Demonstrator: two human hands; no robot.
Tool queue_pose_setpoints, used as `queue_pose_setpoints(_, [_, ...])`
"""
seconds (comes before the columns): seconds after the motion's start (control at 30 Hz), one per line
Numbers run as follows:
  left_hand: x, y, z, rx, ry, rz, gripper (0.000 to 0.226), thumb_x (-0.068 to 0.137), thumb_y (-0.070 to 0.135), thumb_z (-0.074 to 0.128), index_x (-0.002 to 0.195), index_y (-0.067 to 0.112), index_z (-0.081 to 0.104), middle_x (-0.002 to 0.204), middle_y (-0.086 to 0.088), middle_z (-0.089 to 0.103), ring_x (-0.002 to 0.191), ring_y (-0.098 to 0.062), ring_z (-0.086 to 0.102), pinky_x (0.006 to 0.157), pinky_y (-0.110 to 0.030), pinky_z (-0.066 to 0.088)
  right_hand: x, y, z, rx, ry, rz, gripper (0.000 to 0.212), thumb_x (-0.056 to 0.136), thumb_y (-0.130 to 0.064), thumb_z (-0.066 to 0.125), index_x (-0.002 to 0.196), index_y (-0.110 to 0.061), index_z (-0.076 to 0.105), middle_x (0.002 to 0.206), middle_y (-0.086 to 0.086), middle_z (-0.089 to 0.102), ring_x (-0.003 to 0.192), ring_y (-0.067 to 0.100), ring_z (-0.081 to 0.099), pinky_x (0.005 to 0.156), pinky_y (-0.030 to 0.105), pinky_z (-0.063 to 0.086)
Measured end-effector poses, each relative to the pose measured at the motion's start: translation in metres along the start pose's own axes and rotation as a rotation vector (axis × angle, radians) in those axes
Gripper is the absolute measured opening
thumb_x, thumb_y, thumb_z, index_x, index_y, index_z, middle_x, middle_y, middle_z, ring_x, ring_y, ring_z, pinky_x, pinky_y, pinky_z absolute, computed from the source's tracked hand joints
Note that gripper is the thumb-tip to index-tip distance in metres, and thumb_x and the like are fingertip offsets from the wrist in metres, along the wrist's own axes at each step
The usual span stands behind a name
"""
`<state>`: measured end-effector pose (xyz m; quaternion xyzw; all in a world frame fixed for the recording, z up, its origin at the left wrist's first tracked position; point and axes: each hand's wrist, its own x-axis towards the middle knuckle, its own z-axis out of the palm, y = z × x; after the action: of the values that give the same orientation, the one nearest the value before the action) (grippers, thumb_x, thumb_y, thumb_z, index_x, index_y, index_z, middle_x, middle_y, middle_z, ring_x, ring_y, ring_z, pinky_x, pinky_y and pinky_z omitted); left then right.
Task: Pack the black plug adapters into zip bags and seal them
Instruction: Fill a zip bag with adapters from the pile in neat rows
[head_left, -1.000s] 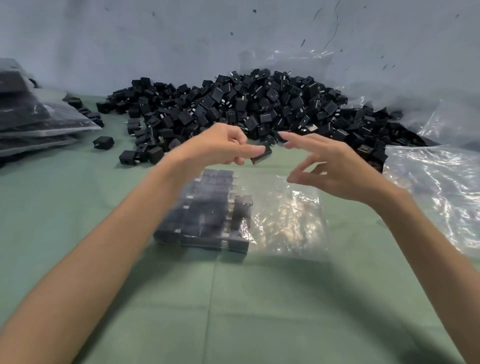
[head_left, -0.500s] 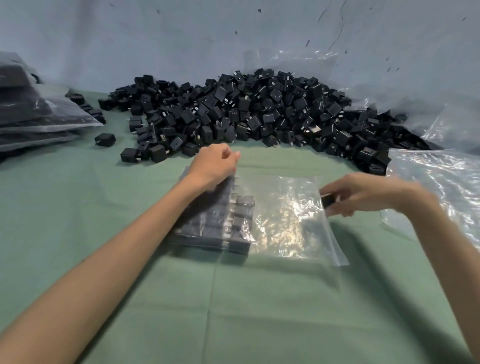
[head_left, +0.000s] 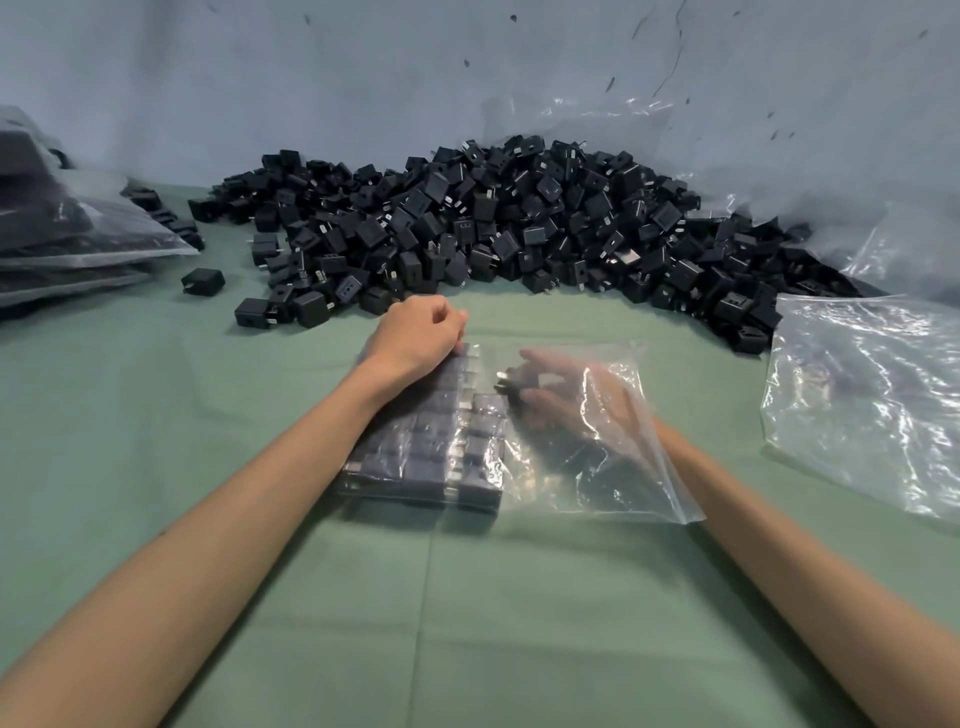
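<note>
Plug adapter (head_left: 511, 383) inside zip bag (head_left: 613, 483), right hand (head_left: 571, 397) pinching, left hand (head_left: 421, 332) atop

The right hand (head_left: 558, 397) now sits deep inside the zip bag (head_left: 623, 488), no longer at its mouth, holding one adapter (head_left: 511, 383) just beside the packed rows (head_left: 431, 447). The bag's open edge now drapes over that forearm.

- Two hands: left hand (head_left: 421, 335), right hand (head_left: 566, 400).
- One part-filled zip bag (head_left: 597, 483) before the pile (head_left: 493, 218).
- Plug adapters (head_left: 602, 208) in pile: beyond counting.
- One stray adapter (head_left: 202, 280) left of it.
</note>
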<state>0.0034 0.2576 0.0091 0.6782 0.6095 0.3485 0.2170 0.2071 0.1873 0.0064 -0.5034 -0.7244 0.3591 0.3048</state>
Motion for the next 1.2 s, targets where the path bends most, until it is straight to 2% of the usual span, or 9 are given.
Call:
queue_pose_setpoints(0.13, [-0.002,0.002,0.000,0.043,0.008,0.015,0.033,0.093,0.037,0.049,0.065,0.024,0.058,0.064,0.014,0.067,0.069,-0.007,0.057,0.080,-0.033,0.048,-0.002,0.010,0.009,0.128,-0.014,-0.048,0.027,0.092,-0.003,0.055,0.119,0.000,0.058,0.087,0.001,0.070,0.068,0.005,0.064,0.063,0.019,0.052])
queue_pose_setpoints(0.27, [-0.003,0.004,0.000,0.073,-0.001,0.030,0.032,0.094,0.034,0.049,0.065,0.023,0.059,0.065,0.013,0.067,0.072,-0.004,0.057,0.077,-0.030,0.044,0.006,0.008,0.005,0.128,-0.049,-0.093,0.044,0.090,0.008,0.050,0.130,-0.007,0.044,0.109,0.010,0.058,0.081,0.004,0.061,0.082,0.030,0.052])
queue_pose_setpoints(0.43, [-0.004,0.005,0.000,0.078,-0.016,0.039,0.030,0.094,0.033,0.049,0.068,0.024,0.059,0.068,0.013,0.067,0.069,-0.001,0.055,0.070,-0.028,0.040,-0.002,0.031,0.006,0.337,-0.024,-0.157,0.036,0.092,0.018,0.036,0.127,0.014,0.043,0.100,0.018,0.059,0.071,0.008,0.066,0.066,0.019,0.053])
queue_pose_setpoints(0.57, [-0.004,0.006,-0.001,0.075,-0.032,0.039,0.029,0.095,0.032,0.049,0.068,0.025,0.058,0.070,0.011,0.069,0.061,-0.001,0.051,0.062,-0.028,0.035,-0.007,0.030,0.003,0.684,-0.153,-0.144,0.038,0.090,0.008,0.048,0.127,0.014,0.046,0.107,0.024,0.058,0.079,0.002,0.065,0.071,0.014,0.050])
queue_pose_setpoints(0.63, [-0.004,0.007,-0.002,0.057,-0.063,0.027,0.028,0.094,0.030,0.049,0.068,0.024,0.058,0.072,0.010,0.069,0.063,-0.005,0.054,0.064,-0.028,0.040,-0.015,0.034,0.007,0.838,-0.260,-0.140,0.044,0.085,0.001,0.053,0.126,0.015,0.046,0.108,0.031,0.057,0.093,0.024,0.063,0.082,0.028,0.051])
queue_pose_setpoints(0.77, [0.001,0.005,-0.018,-0.050,-0.177,0.013,0.022,0.094,0.025,0.052,0.075,0.021,0.061,0.077,0.008,0.070,0.059,-0.002,0.057,0.057,-0.024,0.045,-0.006,0.035,0.007,0.733,-0.191,-0.165,0.068,0.080,-0.025,0.076,0.125,0.018,0.046,0.099,0.018,0.067,0.089,0.026,0.066,0.078,0.030,0.053])
queue_pose_setpoints(0.93, [0.020,-0.034,-0.046,0.207,0.219,-0.012,0.014,0.093,0.021,0.054,0.100,0.018,0.066,0.116,-0.007,0.056,0.111,-0.020,0.047,0.093,-0.034,0.039,0.004,0.045,0.007,0.410,-0.114,-0.173,0.034,0.097,-0.019,0.053,0.122,0.003,0.056,0.094,0.004,0.072,0.077,0.017,0.068,0.062,0.027,0.053])
queue_pose_setpoints(1.1, [0.028,-0.086,-0.066,0.479,0.109,-0.179,0.026,0.091,0.018,0.055,0.115,0.024,0.065,0.141,-0.009,0.036,0.132,-0.028,0.025,0.106,-0.049,0.026,-0.011,0.034,0.001,0.581,-0.211,-0.065,0.027,0.101,-0.006,0.042,0.124,0.004,0.052,0.103,0.013,0.068,0.086,0.031,0.061,0.077,0.049,0.045])
queue_pose_setpoints(1.2, [0.030,-0.088,-0.063,0.443,0.184,-0.157,0.024,0.092,0.013,0.057,0.112,0.018,0.069,0.131,-0.015,0.040,0.126,-0.034,0.034,0.108,-0.045,0.028,-0.023,0.001,-0.009,0.545,-0.286,-0.078,0.058,0.071,-0.034,0.077,0.119,-0.007,0.060,0.102,0.014,0.069,0.104,0.038,0.061,0.097,0.055,0.043])
